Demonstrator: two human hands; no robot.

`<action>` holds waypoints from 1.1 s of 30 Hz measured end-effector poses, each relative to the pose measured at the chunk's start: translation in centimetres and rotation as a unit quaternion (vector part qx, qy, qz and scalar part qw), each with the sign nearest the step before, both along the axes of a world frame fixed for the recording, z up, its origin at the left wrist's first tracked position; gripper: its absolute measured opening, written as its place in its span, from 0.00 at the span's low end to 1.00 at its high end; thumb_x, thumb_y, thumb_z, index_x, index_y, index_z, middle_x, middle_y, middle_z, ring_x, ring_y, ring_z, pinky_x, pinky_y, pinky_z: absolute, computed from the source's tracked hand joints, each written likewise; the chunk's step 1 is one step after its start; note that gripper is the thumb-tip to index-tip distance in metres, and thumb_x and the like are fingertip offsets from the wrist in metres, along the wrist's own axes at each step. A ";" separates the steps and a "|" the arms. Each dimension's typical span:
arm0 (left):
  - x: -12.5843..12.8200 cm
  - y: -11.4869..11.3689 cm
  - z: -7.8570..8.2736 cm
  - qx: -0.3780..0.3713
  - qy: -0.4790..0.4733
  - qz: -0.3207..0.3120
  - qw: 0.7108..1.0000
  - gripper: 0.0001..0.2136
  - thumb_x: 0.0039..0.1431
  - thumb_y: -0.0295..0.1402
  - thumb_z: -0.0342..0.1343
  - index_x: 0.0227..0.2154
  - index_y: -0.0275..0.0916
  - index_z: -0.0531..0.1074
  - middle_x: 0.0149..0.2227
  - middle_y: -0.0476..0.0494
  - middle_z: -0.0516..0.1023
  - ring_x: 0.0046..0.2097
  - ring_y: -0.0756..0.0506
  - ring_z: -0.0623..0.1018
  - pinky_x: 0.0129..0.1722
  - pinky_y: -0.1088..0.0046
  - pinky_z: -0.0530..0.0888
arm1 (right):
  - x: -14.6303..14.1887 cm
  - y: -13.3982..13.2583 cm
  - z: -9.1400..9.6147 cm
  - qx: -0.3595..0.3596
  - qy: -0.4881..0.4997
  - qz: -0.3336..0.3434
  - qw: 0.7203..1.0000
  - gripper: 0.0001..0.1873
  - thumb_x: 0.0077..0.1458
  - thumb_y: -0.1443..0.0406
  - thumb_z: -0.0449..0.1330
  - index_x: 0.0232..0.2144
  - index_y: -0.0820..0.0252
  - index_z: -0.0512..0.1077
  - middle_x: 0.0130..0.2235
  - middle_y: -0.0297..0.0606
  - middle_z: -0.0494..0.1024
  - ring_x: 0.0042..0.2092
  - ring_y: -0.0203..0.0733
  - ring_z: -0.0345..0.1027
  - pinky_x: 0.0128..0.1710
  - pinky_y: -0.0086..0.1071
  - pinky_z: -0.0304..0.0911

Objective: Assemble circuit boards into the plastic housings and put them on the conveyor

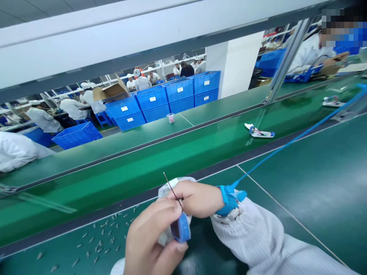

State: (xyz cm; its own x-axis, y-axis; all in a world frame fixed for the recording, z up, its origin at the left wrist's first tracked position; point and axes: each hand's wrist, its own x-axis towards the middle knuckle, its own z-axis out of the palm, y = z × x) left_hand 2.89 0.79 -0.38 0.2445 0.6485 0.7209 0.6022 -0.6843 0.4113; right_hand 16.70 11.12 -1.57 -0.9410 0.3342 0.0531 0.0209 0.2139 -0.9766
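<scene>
My left hand point(155, 236) is closed, pinching a blue rounded part point(183, 228) with a dark inside between thumb and fingers. A thin dark wire point(171, 187) stands up from the fingertips and leans left. Just behind it is my right hand point(197, 196), bent inward, with a blue wrist strap point(225, 200) round the wrist. Its fingers are mostly hidden by the left hand and a crumpled clear plastic bag point(189, 178), so their grip does not show. Many small metal pieces point(99, 246) lie scattered on the green bench point(301, 183) to the left.
A green conveyor belt point(129, 164) runs beyond the bench, carrying a white part with wires point(260, 133). Past it stand a small cup point(170, 118) and stacked blue bins point(151, 99). A blue cord point(286, 145) stretches from the wrist strap to the upper right. Co-workers sit further back.
</scene>
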 end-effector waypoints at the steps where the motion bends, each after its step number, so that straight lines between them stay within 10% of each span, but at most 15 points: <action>1: 0.1 0.0 0.4 0.023 0.050 0.002 0.999 0.11 0.60 0.39 0.53 0.42 0.41 0.70 0.39 0.44 0.80 0.42 0.48 0.79 0.44 0.77 0.74 | -0.1 0.2 -0.3 0.000 0.008 0.035 0.999 0.07 0.47 0.67 0.53 0.23 0.66 0.68 0.24 0.32 0.68 0.29 0.32 0.61 0.32 0.25 0.58; 7: 0.9 -0.5 1.0 0.106 0.187 0.065 0.974 0.08 0.58 0.33 0.51 0.39 0.40 0.70 0.35 0.44 0.80 0.39 0.46 0.79 0.47 0.69 0.71 | 0.0 0.2 -0.6 -0.038 0.036 0.047 0.998 0.09 0.45 0.66 0.55 0.17 0.65 0.64 0.21 0.31 0.63 0.27 0.31 0.57 0.28 0.25 0.55; 13: 1.5 0.3 -1.2 -0.085 -0.203 0.318 0.922 0.12 0.56 0.35 0.56 0.43 0.40 0.71 0.39 0.43 0.78 0.37 0.48 0.79 0.32 0.77 0.76 | 0.0 -1.8 0.9 0.097 0.050 -0.262 0.959 0.14 0.57 0.64 0.52 0.21 0.63 0.67 0.26 0.33 0.68 0.31 0.34 0.61 0.32 0.28 0.54; 20: 2.4 2.2 -1.9 -0.214 -0.428 0.194 0.857 0.17 0.52 0.39 0.61 0.42 0.38 0.70 0.38 0.41 0.78 0.37 0.46 0.80 0.34 0.76 0.77 | -0.8 -2.8 0.3 0.309 0.041 -0.487 0.816 0.11 0.58 0.69 0.50 0.28 0.57 0.71 0.34 0.34 0.77 0.54 0.50 0.59 0.55 0.49 0.42; 27: 2.5 2.0 -2.5 -0.240 -0.336 0.213 0.885 0.17 0.55 0.43 0.57 0.44 0.42 0.70 0.45 0.43 0.76 0.44 0.45 0.76 0.40 0.72 0.73 | -1.4 -3.2 -0.3 0.346 0.083 -0.522 0.775 0.13 0.55 0.72 0.49 0.31 0.57 0.73 0.32 0.34 0.78 0.54 0.48 0.62 0.57 0.50 0.38; 33: 2.6 1.1 -1.9 -0.184 -0.206 0.297 0.914 0.17 0.56 0.45 0.53 0.44 0.42 0.71 0.43 0.41 0.76 0.41 0.42 0.74 0.38 0.67 0.71 | -1.2 -3.0 0.4 0.293 0.121 -0.474 0.821 0.11 0.56 0.69 0.50 0.25 0.60 0.69 0.28 0.35 0.73 0.40 0.42 0.61 0.49 0.43 0.49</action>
